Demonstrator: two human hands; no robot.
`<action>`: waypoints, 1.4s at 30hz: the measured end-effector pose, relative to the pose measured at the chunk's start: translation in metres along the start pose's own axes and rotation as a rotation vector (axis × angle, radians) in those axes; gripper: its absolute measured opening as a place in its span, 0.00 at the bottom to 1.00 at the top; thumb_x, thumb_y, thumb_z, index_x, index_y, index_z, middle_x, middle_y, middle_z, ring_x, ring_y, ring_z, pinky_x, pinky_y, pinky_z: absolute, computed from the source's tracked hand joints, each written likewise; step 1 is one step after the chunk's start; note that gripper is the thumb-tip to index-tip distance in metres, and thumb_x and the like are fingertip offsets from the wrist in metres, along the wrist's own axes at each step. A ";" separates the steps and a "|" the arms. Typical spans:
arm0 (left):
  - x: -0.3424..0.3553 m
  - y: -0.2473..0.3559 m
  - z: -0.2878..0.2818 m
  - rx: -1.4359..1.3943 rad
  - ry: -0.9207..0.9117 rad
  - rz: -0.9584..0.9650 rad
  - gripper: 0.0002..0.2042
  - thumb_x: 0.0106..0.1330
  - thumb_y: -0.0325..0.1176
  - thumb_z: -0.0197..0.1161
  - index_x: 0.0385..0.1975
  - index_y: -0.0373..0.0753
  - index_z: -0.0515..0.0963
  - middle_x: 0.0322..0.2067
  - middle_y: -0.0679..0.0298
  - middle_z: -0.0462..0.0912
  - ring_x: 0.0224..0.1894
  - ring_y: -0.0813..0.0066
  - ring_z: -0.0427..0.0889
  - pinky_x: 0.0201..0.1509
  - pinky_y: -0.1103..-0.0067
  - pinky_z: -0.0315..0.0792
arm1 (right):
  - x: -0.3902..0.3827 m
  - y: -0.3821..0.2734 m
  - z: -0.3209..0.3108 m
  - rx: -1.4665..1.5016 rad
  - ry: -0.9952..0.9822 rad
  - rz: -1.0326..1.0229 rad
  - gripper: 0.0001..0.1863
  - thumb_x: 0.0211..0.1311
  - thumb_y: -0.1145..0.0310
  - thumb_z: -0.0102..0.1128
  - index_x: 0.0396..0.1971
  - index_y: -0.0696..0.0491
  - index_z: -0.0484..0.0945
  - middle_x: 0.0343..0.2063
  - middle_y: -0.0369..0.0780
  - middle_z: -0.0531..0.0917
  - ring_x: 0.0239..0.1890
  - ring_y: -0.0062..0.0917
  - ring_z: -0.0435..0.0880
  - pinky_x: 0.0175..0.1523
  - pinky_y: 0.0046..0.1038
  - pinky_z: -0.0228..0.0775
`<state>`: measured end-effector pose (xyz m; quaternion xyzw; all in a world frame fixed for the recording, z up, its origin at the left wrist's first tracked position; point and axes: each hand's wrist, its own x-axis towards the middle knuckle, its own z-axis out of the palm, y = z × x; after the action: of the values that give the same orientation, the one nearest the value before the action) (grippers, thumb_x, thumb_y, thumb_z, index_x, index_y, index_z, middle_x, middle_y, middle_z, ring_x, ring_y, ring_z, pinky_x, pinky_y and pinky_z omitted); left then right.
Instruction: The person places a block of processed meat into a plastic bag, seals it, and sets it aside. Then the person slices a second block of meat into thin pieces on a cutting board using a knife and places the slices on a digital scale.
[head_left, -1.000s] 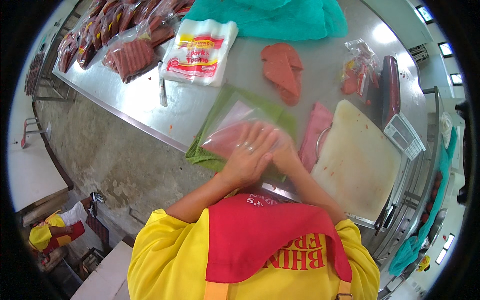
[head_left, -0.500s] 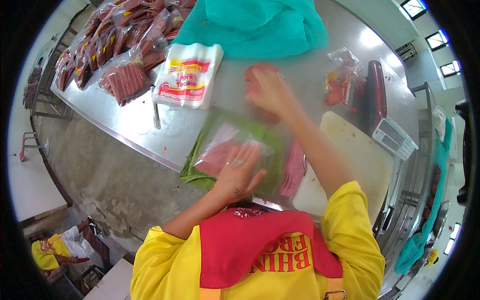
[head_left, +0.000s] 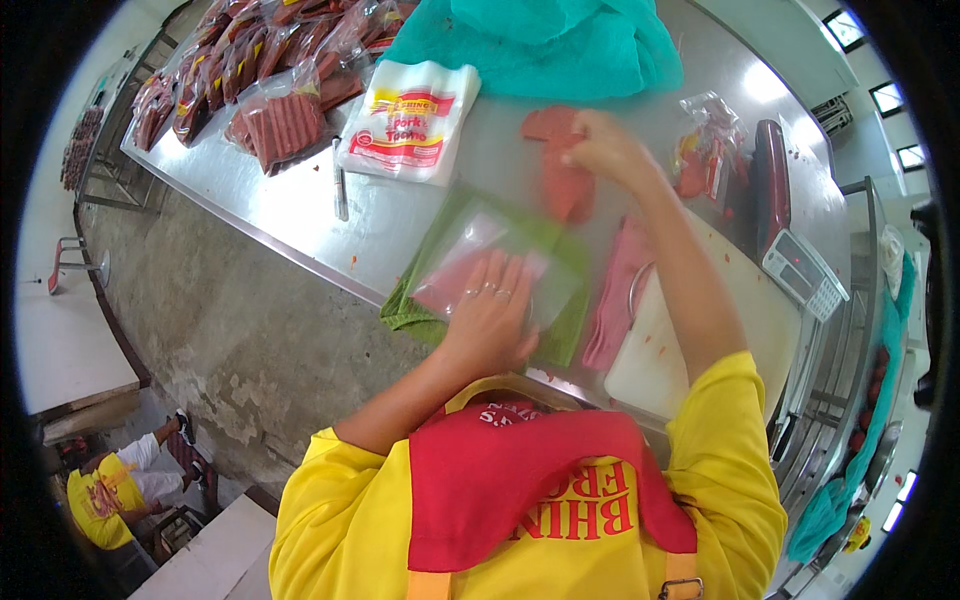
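My left hand [head_left: 490, 312] lies flat, fingers stretched out, on a clear plastic bag [head_left: 562, 300] with pink-red meat [head_left: 440, 290] in its far end. Under the bag is a folded green towel [head_left: 405, 315]. Farther off to the right, my right hand [head_left: 610, 150], a little blurred, has its fingers bent at the right edge of flat reddish meat slices [head_left: 568, 190] on the steel table. The fingertips press on or pinch the upper slices. A stack of printed plastic bags [head_left: 410, 120] lies beyond the towel.
Many packed meat bags [head_left: 280, 125] pile at the far left, with a marker pen [head_left: 340, 180] nearby. A teal cloth [head_left: 540, 50] covers the back of the steel table [head_left: 250, 195]. Rightward are a pink towel [head_left: 618, 300], white cutting board [head_left: 730, 320], scale [head_left: 805, 275] and red roll [head_left: 770, 180].
My right hand has shifted rightward to the edge of the meat slices, uncovering more of them. My left hand has slid slightly left on the bag. The whole view has shifted a little.
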<state>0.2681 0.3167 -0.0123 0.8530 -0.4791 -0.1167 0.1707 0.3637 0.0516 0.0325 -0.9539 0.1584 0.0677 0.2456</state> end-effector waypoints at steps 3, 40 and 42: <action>0.001 -0.002 -0.002 0.100 0.018 0.055 0.35 0.58 0.44 0.57 0.61 0.27 0.58 0.62 0.43 0.60 0.68 0.45 0.51 0.72 0.60 0.41 | -0.088 0.022 -0.022 0.414 0.223 -0.044 0.23 0.50 0.65 0.65 0.46 0.58 0.74 0.39 0.44 0.81 0.40 0.33 0.83 0.45 0.31 0.75; 0.002 -0.011 0.009 -0.395 0.184 0.231 0.24 0.70 0.34 0.44 0.62 0.26 0.59 0.62 0.45 0.62 0.68 0.47 0.55 0.71 0.59 0.42 | -0.172 -0.027 0.115 0.417 -0.254 -0.086 0.22 0.49 0.69 0.55 0.46 0.60 0.73 0.44 0.55 0.77 0.46 0.49 0.76 0.53 0.42 0.69; 0.004 -0.015 0.008 -0.397 0.159 0.261 0.24 0.70 0.34 0.45 0.61 0.27 0.60 0.61 0.45 0.63 0.67 0.47 0.56 0.71 0.59 0.43 | -0.176 -0.029 0.108 0.350 -0.308 -0.032 0.17 0.48 0.69 0.55 0.39 0.60 0.76 0.37 0.55 0.79 0.39 0.50 0.79 0.47 0.44 0.71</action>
<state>0.2786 0.3188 -0.0255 0.7403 -0.5377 -0.1179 0.3859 0.2023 0.1755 -0.0121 -0.8776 0.1131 0.1801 0.4297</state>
